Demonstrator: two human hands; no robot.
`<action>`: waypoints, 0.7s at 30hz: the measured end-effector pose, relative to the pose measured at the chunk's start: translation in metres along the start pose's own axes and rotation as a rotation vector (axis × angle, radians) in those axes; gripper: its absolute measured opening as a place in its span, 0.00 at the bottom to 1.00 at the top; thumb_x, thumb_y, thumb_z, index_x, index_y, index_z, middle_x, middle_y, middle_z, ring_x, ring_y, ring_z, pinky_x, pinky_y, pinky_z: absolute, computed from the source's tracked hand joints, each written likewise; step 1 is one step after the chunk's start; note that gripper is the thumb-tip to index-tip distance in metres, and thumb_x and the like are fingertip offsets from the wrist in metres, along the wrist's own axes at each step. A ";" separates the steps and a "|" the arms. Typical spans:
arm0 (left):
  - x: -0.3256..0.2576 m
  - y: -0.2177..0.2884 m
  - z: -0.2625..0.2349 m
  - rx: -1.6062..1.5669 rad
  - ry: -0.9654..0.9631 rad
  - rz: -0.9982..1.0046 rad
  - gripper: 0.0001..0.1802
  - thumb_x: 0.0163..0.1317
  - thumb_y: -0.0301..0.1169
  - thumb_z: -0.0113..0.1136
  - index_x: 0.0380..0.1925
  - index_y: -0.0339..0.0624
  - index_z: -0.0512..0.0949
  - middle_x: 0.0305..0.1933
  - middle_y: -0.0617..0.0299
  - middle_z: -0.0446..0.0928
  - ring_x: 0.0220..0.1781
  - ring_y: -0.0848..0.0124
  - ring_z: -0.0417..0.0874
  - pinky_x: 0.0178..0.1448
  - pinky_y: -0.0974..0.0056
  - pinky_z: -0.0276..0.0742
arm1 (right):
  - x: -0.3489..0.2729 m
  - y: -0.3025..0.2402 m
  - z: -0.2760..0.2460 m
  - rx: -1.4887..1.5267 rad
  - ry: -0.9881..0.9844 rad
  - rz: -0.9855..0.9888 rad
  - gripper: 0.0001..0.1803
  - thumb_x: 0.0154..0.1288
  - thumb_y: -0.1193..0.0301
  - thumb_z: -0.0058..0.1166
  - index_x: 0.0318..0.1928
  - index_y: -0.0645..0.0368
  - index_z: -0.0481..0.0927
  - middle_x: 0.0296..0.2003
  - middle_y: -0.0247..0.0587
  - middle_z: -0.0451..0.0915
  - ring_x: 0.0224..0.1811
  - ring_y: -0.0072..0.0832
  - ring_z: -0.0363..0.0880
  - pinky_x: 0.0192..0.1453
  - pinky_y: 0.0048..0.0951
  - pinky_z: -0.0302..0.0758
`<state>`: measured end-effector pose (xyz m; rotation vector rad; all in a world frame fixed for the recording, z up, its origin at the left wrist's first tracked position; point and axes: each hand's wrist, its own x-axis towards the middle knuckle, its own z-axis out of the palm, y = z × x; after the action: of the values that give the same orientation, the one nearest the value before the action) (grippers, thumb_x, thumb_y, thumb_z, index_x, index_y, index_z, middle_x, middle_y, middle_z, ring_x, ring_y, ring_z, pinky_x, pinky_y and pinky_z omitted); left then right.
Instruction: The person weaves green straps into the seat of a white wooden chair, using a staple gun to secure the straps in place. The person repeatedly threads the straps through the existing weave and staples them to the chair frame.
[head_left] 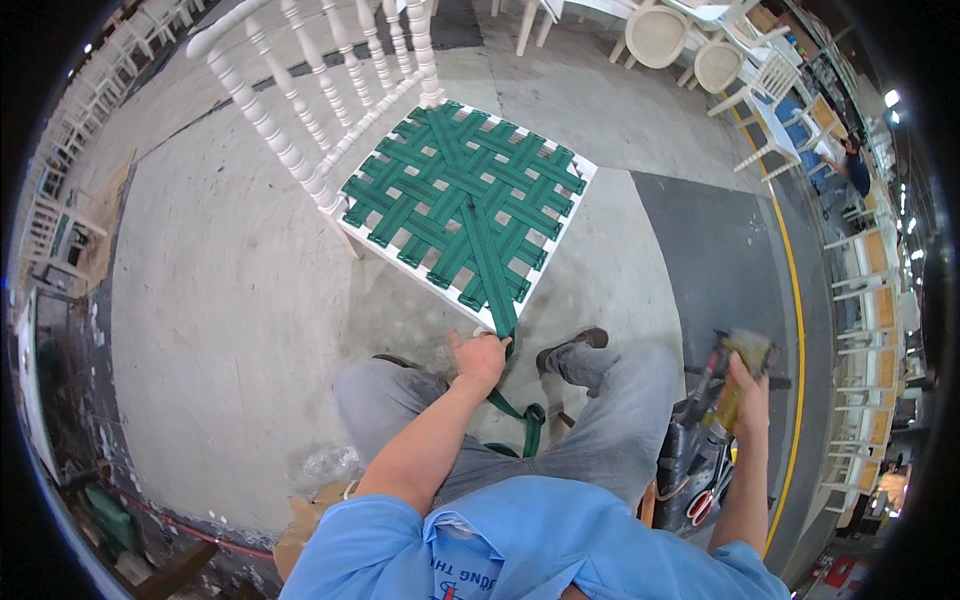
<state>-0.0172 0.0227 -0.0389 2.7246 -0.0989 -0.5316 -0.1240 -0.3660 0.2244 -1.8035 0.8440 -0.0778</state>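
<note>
A white wooden chair [285,125] with turned spindles stands before me. Its seat is woven from green webbing [440,190], with gaps between the bands. One long green strap [487,255] runs diagonally over the weave to the near corner. There my left hand [480,358] is closed on the strap, and its loose tail [533,428] hangs in a loop between my legs. My right hand [750,398] is off to the right beside my knee, wrapped round a dark yellow and black tool that looks like a staple gun [748,350], slightly blurred.
Red-handled scissors [700,506] sit in a dark holder [676,455] below my right hand. Cardboard [300,525] lies at my left hip. More white chairs [862,330] line the right side, past a yellow floor line [797,310]. A person [853,168] is at the far right.
</note>
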 end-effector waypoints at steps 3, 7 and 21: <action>0.000 -0.002 0.004 -0.013 0.042 0.027 0.27 0.79 0.54 0.51 0.42 0.43 0.90 0.43 0.52 0.90 0.44 0.52 0.92 0.82 0.30 0.54 | -0.005 -0.047 0.109 -0.044 -0.190 -0.009 0.18 0.72 0.54 0.69 0.46 0.56 0.83 0.26 0.29 0.78 0.20 0.22 0.76 0.23 0.28 0.73; 0.001 0.002 0.002 -0.010 0.023 0.051 0.24 0.79 0.51 0.54 0.44 0.45 0.90 0.43 0.55 0.90 0.43 0.56 0.92 0.81 0.28 0.55 | 0.003 -0.048 0.233 -0.113 -0.539 0.097 0.19 0.72 0.57 0.70 0.47 0.59 0.82 0.25 0.33 0.79 0.21 0.25 0.76 0.25 0.31 0.74; 0.000 -0.008 0.002 -0.112 0.020 0.068 0.21 0.78 0.49 0.53 0.46 0.51 0.90 0.47 0.58 0.90 0.50 0.57 0.91 0.81 0.24 0.50 | 0.003 -0.036 0.338 -0.273 -0.568 0.110 0.16 0.75 0.61 0.67 0.47 0.60 0.80 0.32 0.36 0.82 0.21 0.24 0.76 0.22 0.31 0.74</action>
<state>-0.0182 0.0295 -0.0432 2.6074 -0.1512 -0.4756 0.0433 -0.0907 0.1160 -1.8835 0.5556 0.6204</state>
